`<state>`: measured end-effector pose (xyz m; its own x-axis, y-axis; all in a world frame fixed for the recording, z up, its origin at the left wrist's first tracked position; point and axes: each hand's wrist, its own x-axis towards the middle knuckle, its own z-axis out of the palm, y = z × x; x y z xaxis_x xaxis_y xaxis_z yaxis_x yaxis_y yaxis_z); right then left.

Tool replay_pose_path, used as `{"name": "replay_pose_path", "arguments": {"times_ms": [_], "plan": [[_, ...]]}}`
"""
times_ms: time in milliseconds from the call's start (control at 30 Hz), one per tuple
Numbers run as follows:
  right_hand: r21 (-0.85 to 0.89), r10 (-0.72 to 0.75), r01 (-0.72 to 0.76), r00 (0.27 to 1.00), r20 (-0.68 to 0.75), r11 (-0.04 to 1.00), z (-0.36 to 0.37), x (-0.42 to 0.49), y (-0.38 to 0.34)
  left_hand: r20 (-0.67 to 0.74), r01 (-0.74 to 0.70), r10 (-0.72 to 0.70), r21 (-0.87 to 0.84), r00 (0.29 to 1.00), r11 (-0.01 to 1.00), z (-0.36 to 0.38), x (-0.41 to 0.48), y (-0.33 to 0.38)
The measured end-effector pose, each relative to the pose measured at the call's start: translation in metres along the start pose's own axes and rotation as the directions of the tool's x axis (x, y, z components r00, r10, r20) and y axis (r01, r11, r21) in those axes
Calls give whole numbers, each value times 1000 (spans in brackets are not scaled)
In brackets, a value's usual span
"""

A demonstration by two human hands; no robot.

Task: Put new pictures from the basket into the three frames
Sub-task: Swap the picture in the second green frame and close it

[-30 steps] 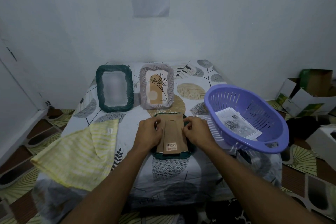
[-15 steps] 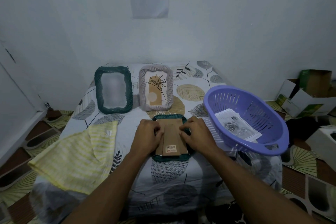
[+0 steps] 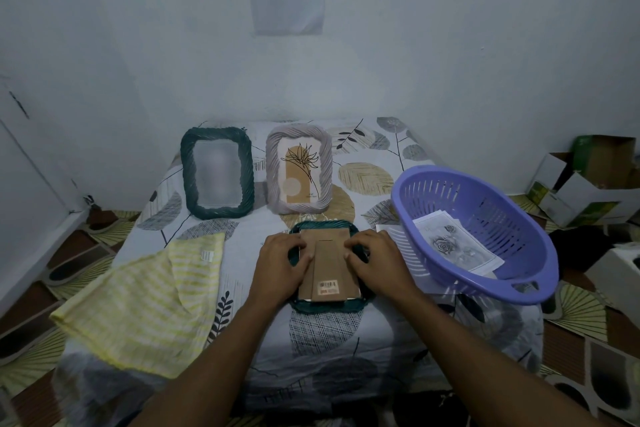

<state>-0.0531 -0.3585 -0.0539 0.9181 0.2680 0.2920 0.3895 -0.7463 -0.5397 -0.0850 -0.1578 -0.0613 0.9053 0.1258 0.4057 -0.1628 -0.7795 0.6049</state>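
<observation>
A dark green frame point(image 3: 325, 305) lies face down at the table's middle, its brown cardboard backing point(image 3: 327, 263) with stand and barcode sticker facing up. My left hand point(image 3: 282, 265) grips the backing's left edge with bent fingers. My right hand point(image 3: 375, 258) does the same on the right edge. Behind them stand a second dark green frame point(image 3: 217, 173) with a blurred picture and a grey frame point(image 3: 298, 168) holding a plant drawing. The purple basket point(image 3: 450, 191) sits to the right, with rose pictures point(image 3: 453, 246) inside.
A yellow striped cloth point(image 3: 145, 302) hangs over the table's left front corner. A loose sheet point(image 3: 388, 229) pokes out beside the basket. Cardboard boxes point(image 3: 588, 180) sit on the floor at right. The leaf-patterned cover point(image 3: 329, 333) spreads below the frame.
Both hands stay on the face-down frame's backing; their fingers have shifted slightly along its side edges. Nothing else has moved.
</observation>
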Motion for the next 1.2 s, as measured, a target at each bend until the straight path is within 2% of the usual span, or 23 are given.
{"name": "replay_pose_path", "arguments": {"times_ms": [367, 533, 667, 867, 1200], "plan": [[-13, -15, 15, 1000, 0, 1000, 0, 1, 1, 12, 19, -19, -45, 1000, 999, -1, -1, 1], [-120, 34, -41, 998, -57, 992, 0, 6, 3, 48, 24, -25, 20, 999, 1000, 3, 3, -3], [-163, 112, -113, 994, -14, 980, 2, 10, 2, 62, 10, -14, 72, 998, 997, 3, 7, -3], [-162, 153, -151, 988, 2, 975, 4, 9, 1, 59, 31, -33, 30, 998, 999, 4, 3, -6], [-165, 159, -151, 987, 36, 975, 6, 9, 5, 88, 69, -72, 41, 994, 997, 8, 1, -11]]}}
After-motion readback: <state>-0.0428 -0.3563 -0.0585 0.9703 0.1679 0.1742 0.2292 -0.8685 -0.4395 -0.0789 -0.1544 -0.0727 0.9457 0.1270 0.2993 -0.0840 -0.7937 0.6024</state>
